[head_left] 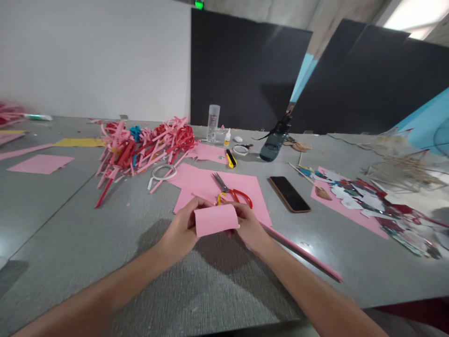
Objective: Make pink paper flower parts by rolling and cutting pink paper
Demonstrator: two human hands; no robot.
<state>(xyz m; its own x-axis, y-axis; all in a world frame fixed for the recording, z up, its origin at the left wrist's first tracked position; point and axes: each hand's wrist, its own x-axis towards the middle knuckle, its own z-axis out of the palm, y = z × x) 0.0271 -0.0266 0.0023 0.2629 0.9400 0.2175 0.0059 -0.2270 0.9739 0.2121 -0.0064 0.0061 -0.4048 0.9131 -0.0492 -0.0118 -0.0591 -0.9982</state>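
Observation:
A small piece of pink paper (216, 220), curved over along its top, is held above the grey table near its front. My left hand (184, 224) grips its left end, and my right hand (247, 223) grips the right end. Fingers of both hands are partly hidden behind the paper. Just beyond my hands, scissors with red handles (229, 189) lie on a larger pink sheet (250, 187), beside a small yellow item that is partly covered. A long pink stick (305, 255) runs from near my right hand toward the lower right.
Pink and red paper strips (140, 147) are heaped at the left. Farther back are a yellow cutter (230, 159), a glue bottle (228, 137), a clear bottle (213, 122) and a dark bottle (273, 142). A phone (289, 194) and paper cutouts (361, 196) lie to the right.

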